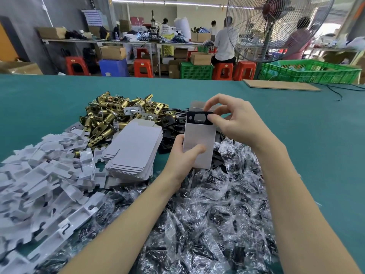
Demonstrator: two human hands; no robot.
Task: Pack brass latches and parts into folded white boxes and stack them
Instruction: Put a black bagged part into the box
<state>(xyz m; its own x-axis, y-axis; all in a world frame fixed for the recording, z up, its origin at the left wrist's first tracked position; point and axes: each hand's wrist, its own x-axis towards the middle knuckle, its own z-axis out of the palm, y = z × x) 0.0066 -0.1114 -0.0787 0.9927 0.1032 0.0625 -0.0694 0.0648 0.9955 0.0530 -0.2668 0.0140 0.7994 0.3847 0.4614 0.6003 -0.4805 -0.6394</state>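
My left hand [182, 153] grips the upright folded white cardboard box [198, 143] at centre, steadying its open mouth at twelve o'clock so my right hand [235, 119] can pinch the black metal strike plate [199, 117] into it.

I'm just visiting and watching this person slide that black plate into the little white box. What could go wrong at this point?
The black plate sticks out of the white box, pinched only by the right hand; it may catch on the opening and bend the flap. The left hand grips the box near its bottom, so pushing might tilt or crush it. If dropped, the plate could be lost among the bagged parts below.
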